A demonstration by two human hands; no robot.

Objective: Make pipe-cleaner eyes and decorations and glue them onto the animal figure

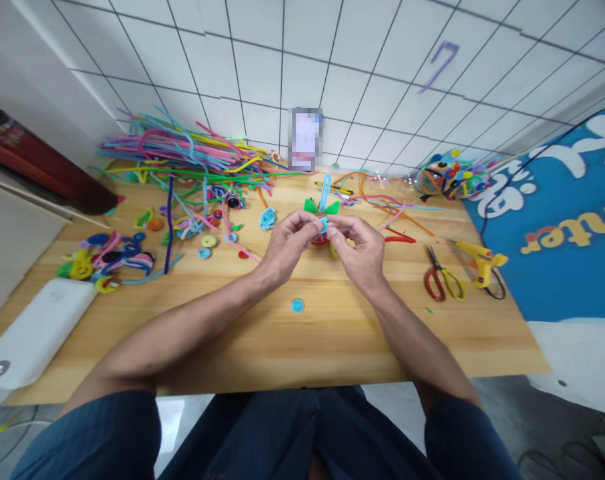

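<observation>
Both hands meet over the middle of the table (252, 333). My left hand (293, 241) and my right hand (357, 245) are closed, pinching a light blue pipe cleaner (324, 223) between their fingertips. Part of it is bent into a small shape, largely hidden by the fingers. Just behind the hands are green leaf-like pieces (327, 208) and a light blue pipe cleaner loop (325, 192); whether these join the held piece I cannot tell. Nearer to me, a flat blue coil (297, 305) lies on the wood between my forearms.
A pile of colourful pipe cleaners (182, 150) lies back left, with finished-looking bits (117, 257) below it. Scissors (442, 277) and a yellow glue gun (482, 260) lie at right. A phone (305, 140) leans on the tiled wall; a white power bank (37, 333) sits front left.
</observation>
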